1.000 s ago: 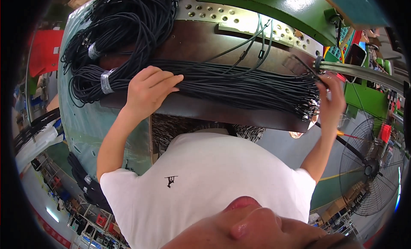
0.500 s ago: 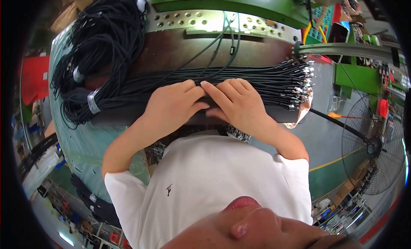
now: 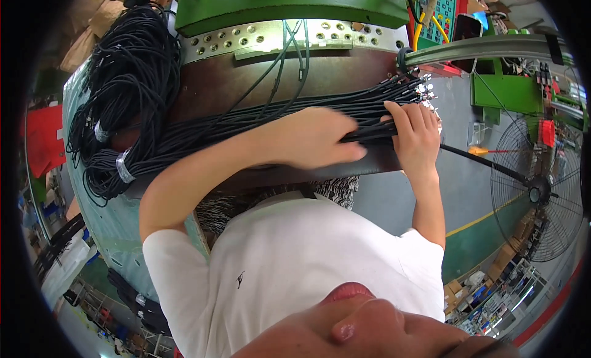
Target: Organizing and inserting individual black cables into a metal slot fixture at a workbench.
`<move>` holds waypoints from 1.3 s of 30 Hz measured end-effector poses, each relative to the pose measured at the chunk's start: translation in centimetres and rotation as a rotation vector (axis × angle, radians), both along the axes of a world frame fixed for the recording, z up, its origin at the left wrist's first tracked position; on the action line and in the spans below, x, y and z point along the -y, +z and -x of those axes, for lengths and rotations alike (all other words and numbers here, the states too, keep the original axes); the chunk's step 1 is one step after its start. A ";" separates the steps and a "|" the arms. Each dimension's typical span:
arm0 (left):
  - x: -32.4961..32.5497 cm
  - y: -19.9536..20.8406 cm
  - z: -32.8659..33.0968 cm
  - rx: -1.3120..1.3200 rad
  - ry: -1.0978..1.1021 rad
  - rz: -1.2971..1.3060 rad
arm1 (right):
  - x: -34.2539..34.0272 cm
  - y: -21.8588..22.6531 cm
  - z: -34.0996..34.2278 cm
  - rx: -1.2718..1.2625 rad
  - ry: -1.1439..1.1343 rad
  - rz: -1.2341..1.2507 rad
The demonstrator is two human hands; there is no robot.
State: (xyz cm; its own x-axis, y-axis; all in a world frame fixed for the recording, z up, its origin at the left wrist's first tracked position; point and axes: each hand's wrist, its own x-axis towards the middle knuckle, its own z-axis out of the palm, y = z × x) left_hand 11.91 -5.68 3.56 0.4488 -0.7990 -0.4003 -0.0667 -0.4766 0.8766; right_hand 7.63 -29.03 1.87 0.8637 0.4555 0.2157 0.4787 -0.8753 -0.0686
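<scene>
The bundle of black cables [image 3: 258, 115] lies lengthwise across the brown worktop [image 3: 258, 81], its metal-tipped ends [image 3: 415, 90] fanned out at the right edge, where the right hand [image 3: 415, 133] is curled around the strands near the tips and the left hand [image 3: 314, 139] lies flat on them just beside it, fingers narrow and blurred. A taped coil of black cable [image 3: 117, 112] crowds the left end of the worktop, and a green machine housing [image 3: 289, 7] with a perforated metal strip [image 3: 277, 35] closes off the far edge. A floor fan [image 3: 535, 185] stands well apart to the right.
</scene>
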 end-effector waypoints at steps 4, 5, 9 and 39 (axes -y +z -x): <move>5.0 -1.2 -1.6 -0.450 0.156 0.137 | 0.7 1.4 1.3 0.163 0.027 -0.284; 5.1 -1.5 -1.1 -0.461 0.178 0.185 | 2.2 0.9 2.5 0.170 0.019 -0.276; 4.0 -0.7 2.0 -0.446 0.328 0.347 | 3.9 -0.9 5.4 -0.356 -0.210 -1.254; -1.1 -4.1 8.4 -0.758 1.045 0.690 | -4.9 -2.4 -8.0 -0.212 0.390 -0.279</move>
State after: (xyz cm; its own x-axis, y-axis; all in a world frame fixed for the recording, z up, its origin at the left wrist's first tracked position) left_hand 3.51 -4.55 -0.52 0.7926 -0.3758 -0.4802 0.6097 0.5020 0.6134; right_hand 15.62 -24.11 -0.57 0.6791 0.7022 0.2139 0.7159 -0.5692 -0.4043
